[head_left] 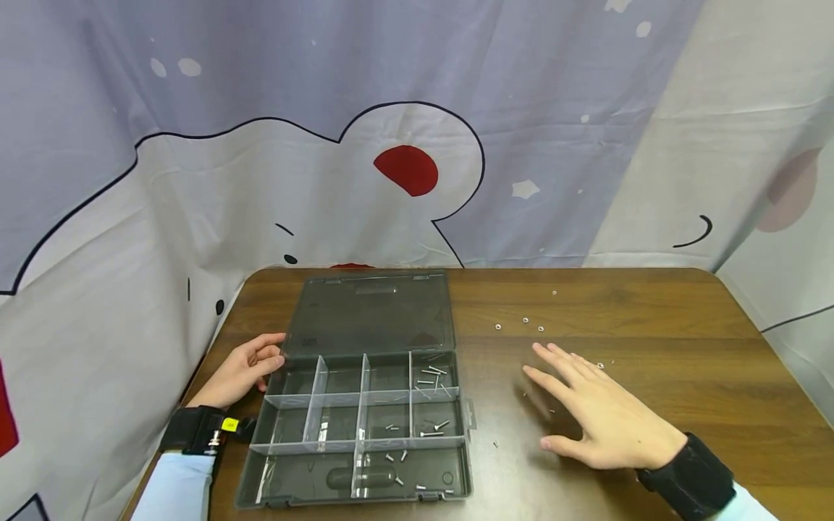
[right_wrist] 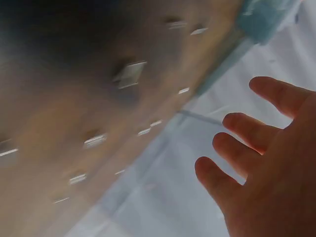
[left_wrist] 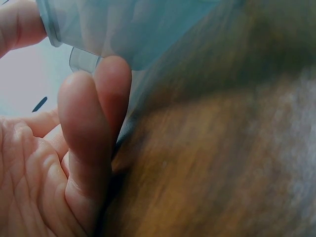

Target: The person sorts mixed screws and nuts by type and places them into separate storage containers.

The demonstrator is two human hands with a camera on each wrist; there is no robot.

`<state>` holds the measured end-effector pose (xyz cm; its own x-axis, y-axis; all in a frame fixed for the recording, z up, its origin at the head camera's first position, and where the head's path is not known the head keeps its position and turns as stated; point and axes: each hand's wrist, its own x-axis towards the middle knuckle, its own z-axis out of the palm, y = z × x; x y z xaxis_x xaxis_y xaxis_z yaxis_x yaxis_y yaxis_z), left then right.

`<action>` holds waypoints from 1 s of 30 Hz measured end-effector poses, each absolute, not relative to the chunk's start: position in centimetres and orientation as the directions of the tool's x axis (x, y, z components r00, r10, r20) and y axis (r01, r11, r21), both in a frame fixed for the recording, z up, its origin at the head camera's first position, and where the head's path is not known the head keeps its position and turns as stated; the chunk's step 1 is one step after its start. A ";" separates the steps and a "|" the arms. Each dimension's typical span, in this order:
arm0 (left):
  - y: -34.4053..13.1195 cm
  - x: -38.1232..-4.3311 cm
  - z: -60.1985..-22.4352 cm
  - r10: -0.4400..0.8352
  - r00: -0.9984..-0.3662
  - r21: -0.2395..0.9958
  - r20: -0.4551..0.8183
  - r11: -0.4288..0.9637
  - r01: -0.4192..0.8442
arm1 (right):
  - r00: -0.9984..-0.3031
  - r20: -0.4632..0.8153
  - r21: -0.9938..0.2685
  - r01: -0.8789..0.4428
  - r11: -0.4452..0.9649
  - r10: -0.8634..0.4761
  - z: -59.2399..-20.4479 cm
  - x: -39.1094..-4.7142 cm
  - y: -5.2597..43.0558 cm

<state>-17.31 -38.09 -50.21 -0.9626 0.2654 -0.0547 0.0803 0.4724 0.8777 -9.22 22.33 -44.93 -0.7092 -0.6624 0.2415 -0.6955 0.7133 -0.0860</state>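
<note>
A smoky clear plastic compartment box [head_left: 300, 477] lies on the table with its lid [head_left: 371, 311] folded back, away from me. My left hand [head_left: 237, 373] holds the box's left edge near the hinge. In the left wrist view, fingers [left_wrist: 84, 116] lie against the box wall [left_wrist: 143, 29]. Several silver screws [head_left: 426, 382] sit in the right-hand compartments and the front tray. My right hand [head_left: 602, 420] hovers over the table right of the box, fingers spread and holding nothing. Small washers [head_left: 498, 327] lie beyond its fingertips, and tiny screws [head_left: 495, 444] lie near the thumb.
The brown wooden table [head_left: 684, 318] has rounded far corners. A patterned curtain [head_left: 534, 108] hangs right behind it and along both sides. In the right wrist view, blurred small metal parts [right_wrist: 131, 74] are scattered over the tabletop.
</note>
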 end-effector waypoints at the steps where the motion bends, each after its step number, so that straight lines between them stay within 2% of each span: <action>1: -38.1 -17.3 -50.2 0.264 -0.963 0.878 -0.054 0.472 0.080 | -0.720 0.246 -0.086 -0.683 0.725 -0.649 -45.2 -9.1 23.1; 11: -38.1 -17.2 -50.1 0.262 -0.964 0.875 -0.053 0.478 0.081 | -0.753 0.332 -0.041 -0.613 0.789 -0.568 -47.4 -7.9 29.5; 15: -38.0 -17.3 -50.1 0.262 -0.964 0.873 -0.053 0.480 0.082 | -0.729 0.383 -0.014 -0.618 0.786 -0.567 -48.0 -7.5 31.0; 23: -38.0 -17.2 -50.1 0.261 -0.964 0.876 -0.053 0.476 0.081 | -0.680 0.473 0.015 -0.629 0.777 -0.560 -48.7 -7.1 32.1; 30: -38.0 -17.2 -50.0 0.263 -0.963 0.870 -0.055 0.486 0.083 | -0.705 0.474 -0.015 -0.606 0.796 -0.528 -49.0 -6.6 32.0</action>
<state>-17.24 -37.96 -50.03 -0.9633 0.2628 -0.0546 0.0835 0.4864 0.8698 -6.57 31.95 -48.96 -0.7050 -0.5277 0.4738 -0.6055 0.7957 -0.0148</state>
